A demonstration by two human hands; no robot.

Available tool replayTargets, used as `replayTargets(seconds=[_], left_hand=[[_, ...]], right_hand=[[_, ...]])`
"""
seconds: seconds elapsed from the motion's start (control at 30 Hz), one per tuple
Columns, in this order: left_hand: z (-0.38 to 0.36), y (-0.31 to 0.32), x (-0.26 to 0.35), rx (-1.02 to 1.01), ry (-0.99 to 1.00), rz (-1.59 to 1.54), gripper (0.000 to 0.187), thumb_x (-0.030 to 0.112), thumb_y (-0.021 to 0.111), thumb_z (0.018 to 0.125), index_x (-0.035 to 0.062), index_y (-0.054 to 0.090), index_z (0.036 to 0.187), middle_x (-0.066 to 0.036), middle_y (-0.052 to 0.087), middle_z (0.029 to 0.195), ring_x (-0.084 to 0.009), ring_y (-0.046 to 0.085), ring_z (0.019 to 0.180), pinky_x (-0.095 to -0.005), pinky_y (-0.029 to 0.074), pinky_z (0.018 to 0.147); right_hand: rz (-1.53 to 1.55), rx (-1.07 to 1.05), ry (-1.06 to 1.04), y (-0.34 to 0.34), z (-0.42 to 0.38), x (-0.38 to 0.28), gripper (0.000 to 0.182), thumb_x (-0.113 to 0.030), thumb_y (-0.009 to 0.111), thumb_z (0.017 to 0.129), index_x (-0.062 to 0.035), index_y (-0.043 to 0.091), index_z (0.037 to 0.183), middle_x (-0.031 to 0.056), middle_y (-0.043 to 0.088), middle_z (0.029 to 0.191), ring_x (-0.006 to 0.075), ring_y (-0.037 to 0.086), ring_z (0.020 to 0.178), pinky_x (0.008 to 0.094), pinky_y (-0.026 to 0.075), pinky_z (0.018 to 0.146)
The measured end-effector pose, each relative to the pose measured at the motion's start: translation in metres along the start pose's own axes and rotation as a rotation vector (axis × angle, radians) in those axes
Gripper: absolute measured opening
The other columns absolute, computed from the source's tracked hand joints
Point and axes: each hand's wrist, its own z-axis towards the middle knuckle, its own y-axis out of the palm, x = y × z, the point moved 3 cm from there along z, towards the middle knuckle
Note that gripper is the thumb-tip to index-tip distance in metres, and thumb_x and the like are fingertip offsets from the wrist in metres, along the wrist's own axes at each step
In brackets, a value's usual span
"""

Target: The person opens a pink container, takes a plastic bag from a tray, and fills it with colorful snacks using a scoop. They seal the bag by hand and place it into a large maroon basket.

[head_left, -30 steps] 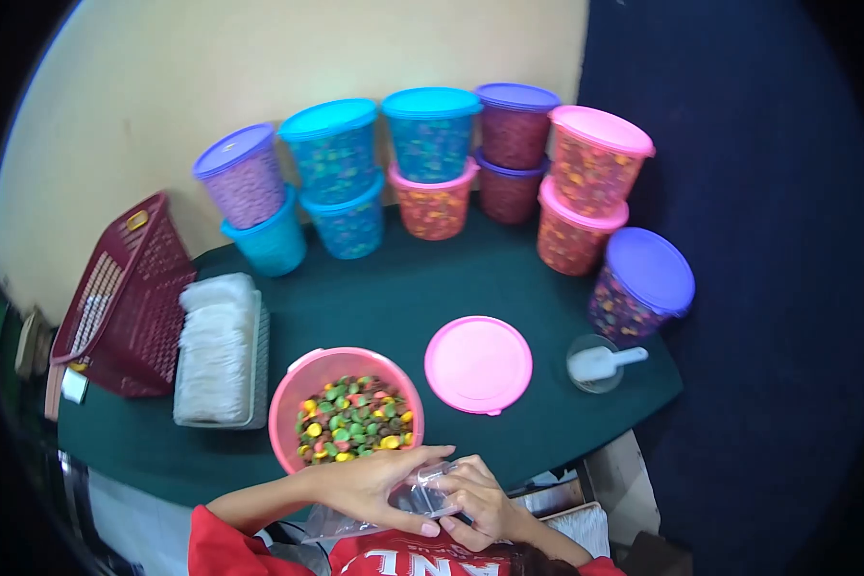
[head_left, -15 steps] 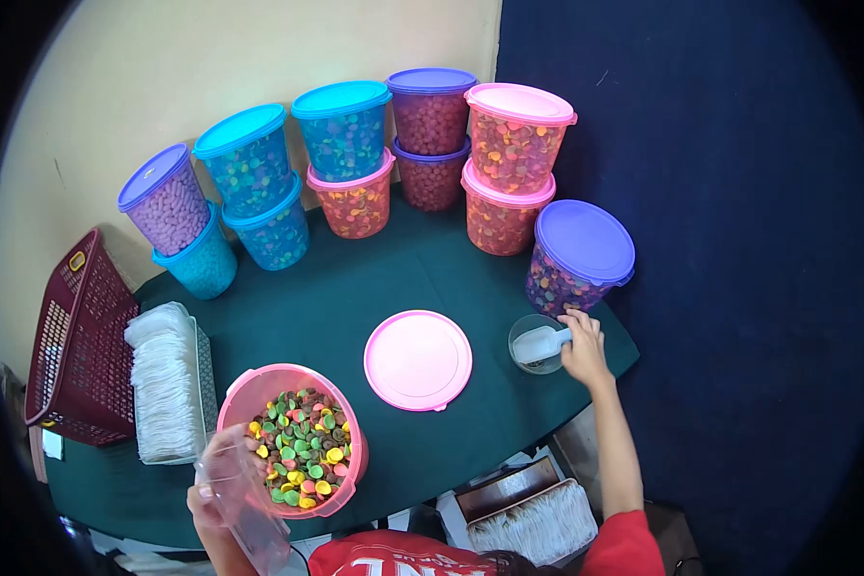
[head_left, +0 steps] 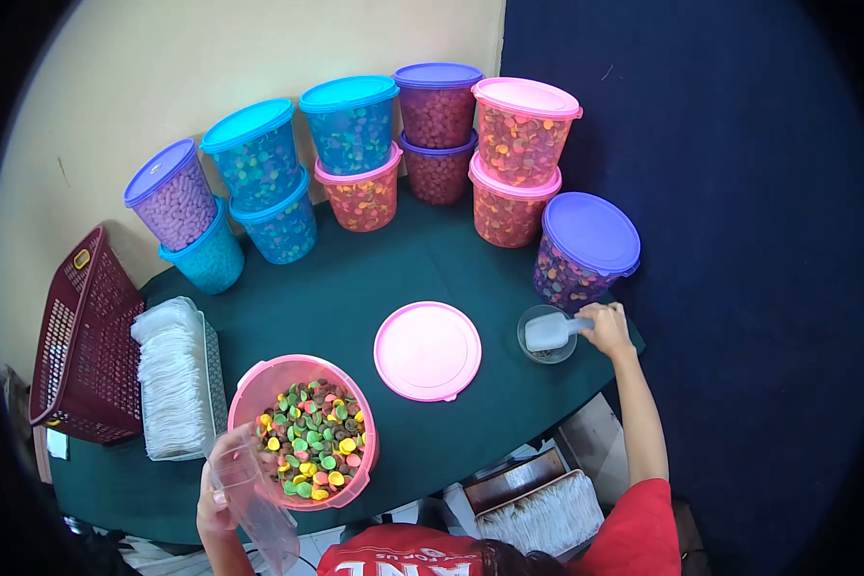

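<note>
My left hand (head_left: 223, 485) is closed around a clear plastic bag (head_left: 259, 509), which overlaps the left rim of a pink tub (head_left: 363, 408) in my view. Inside that open tub lie many small shell-shaped pieces (head_left: 312, 442) in green, yellow, pink and brown. On the right, my right hand (head_left: 607, 328) grips the handle of a whitish scoop (head_left: 547, 331). The scoop's head is over or in a small clear bowl (head_left: 550, 359) with a little dark matter at its bottom. Between the hands a round pink lid (head_left: 427, 351) lies flat on the table.
Lidded tubs (head_left: 347, 125) in blue, pink and purple stand stacked along the back. A single purple-lidded tub (head_left: 586, 252) stands behind the bowl. At left are a maroon basket (head_left: 91, 346) and a basket of stacked clear bags (head_left: 175, 379). The green-covered table (head_left: 413, 250) has a curved edge.
My right hand and the scoop have shifted slightly up and right at the bowl. The whole view has moved a little. My left hand still holds the bag beside the tub.
</note>
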Motion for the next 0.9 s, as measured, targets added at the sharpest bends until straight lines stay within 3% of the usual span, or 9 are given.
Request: replayTargets(seconds=[0.13, 0.2, 0.23, 0.4, 0.47, 0.53, 0.57, 0.77, 0.9], left_hand=[[0.0, -0.007, 0.01, -0.01, 0.064, 0.006, 0.094, 0.051, 0.065, 0.056, -0.0031, 0.033, 0.126, -0.011, 0.047, 0.111, -0.0225, 0.052, 0.096, -0.0393, 0.039, 0.086], [0.003, -0.006, 0.02, 0.072, 0.071, -0.088, 0.101, 0.043, 0.073, 0.049, -0.0075, 0.031, 0.125, -0.013, 0.048, 0.109, -0.0251, 0.053, 0.099, -0.039, 0.039, 0.091], [0.005, -0.011, 0.021, 0.051, 0.073, -0.073, 0.103, 0.044, 0.074, 0.049, -0.0075, 0.03, 0.126, -0.015, 0.046, 0.113, -0.0262, 0.051, 0.102, -0.0404, 0.037, 0.094], [0.008, -0.013, 0.029, 0.074, 0.127, -0.05, 0.103, 0.046, 0.074, 0.051, -0.0073, 0.03, 0.127, -0.017, 0.044, 0.119, -0.0272, 0.049, 0.106, -0.0419, 0.035, 0.096], [0.013, -0.019, 0.028, 0.067, 0.13, -0.025, 0.103, 0.047, 0.074, 0.051, -0.0073, 0.03, 0.127, -0.018, 0.043, 0.121, -0.0274, 0.048, 0.108, -0.0424, 0.034, 0.096], [0.019, -0.021, 0.03, -0.096, 0.165, 0.084, 0.103, 0.054, 0.066, 0.059, -0.0036, 0.021, 0.132, -0.015, 0.037, 0.128, -0.0264, 0.045, 0.11, -0.0439, 0.034, 0.094], [0.018, -0.019, 0.032, -0.015, 0.162, -0.017, 0.104, 0.048, 0.073, 0.053, -0.0075, 0.028, 0.128, -0.02, 0.042, 0.122, -0.0288, 0.047, 0.109, -0.042, 0.033, 0.097], [0.0, -0.041, 0.041, 0.044, 0.198, -0.049, 0.102, 0.052, 0.069, 0.058, -0.008, 0.027, 0.129, -0.022, 0.042, 0.121, -0.0299, 0.049, 0.107, -0.0431, 0.037, 0.093], [-0.01, -0.052, 0.045, 0.097, 0.218, -0.049, 0.101, 0.055, 0.066, 0.059, -0.0063, 0.026, 0.129, -0.022, 0.043, 0.12, -0.0307, 0.051, 0.104, -0.0434, 0.041, 0.089]], right_hand=[[0.071, 0.141, 0.074, -0.027, -0.004, -0.016, 0.024, -0.013, 0.069, 0.066, -0.0086, 0.063, 0.089, 0.0095, 0.064, 0.083, 0.0237, 0.06, 0.083, 0.0377, 0.038, 0.083], [0.632, 0.28, 0.127, -0.023, -0.014, -0.022, 0.019, -0.009, 0.066, 0.069, -0.0047, 0.06, 0.086, 0.0112, 0.064, 0.08, 0.0223, 0.062, 0.077, 0.0331, 0.044, 0.074], [0.694, 0.287, 0.106, -0.023, -0.018, -0.028, 0.016, -0.007, 0.064, 0.072, -0.0018, 0.056, 0.085, 0.011, 0.063, 0.077, 0.0185, 0.062, 0.074, 0.0296, 0.046, 0.065], [0.953, 0.34, 0.137, 0.001, -0.035, -0.046, 0.017, -0.008, 0.06, 0.079, -0.0009, 0.046, 0.086, 0.0055, 0.06, 0.075, 0.0121, 0.059, 0.078, 0.0257, 0.045, 0.063], [1.233, 0.358, 0.11, 0.006, -0.048, -0.064, 0.016, -0.005, 0.057, 0.08, -0.0023, 0.043, 0.088, 0.0047, 0.058, 0.079, 0.0101, 0.057, 0.075, 0.0223, 0.044, 0.06], [1.233, 0.331, 0.087, 0.004, -0.06, -0.076, 0.016, -0.003, 0.055, 0.08, -0.0039, 0.042, 0.089, 0.0044, 0.057, 0.082, 0.0091, 0.056, 0.073, 0.02, 0.042, 0.056], [1.226, 0.304, 0.122, 0.001, -0.064, -0.082, 0.016, -0.004, 0.055, 0.08, -0.0044, 0.041, 0.088, 0.004, 0.057, 0.081, 0.0089, 0.056, 0.073, 0.0199, 0.042, 0.055], [1.311, 0.193, 0.175, -0.016, -0.084, -0.126, 0.018, -0.007, 0.057, 0.079, -0.0052, 0.044, 0.091, 0.0026, 0.054, 0.078, 0.0088, 0.055, 0.07, 0.0196, 0.038, 0.055], [1.366, 0.085, 0.065, -0.025, -0.072, -0.151, 0.022, -0.008, 0.057, 0.078, -0.0039, 0.044, 0.095, 0.0042, 0.052, 0.08, 0.0084, 0.051, 0.068, 0.0197, 0.037, 0.055]])
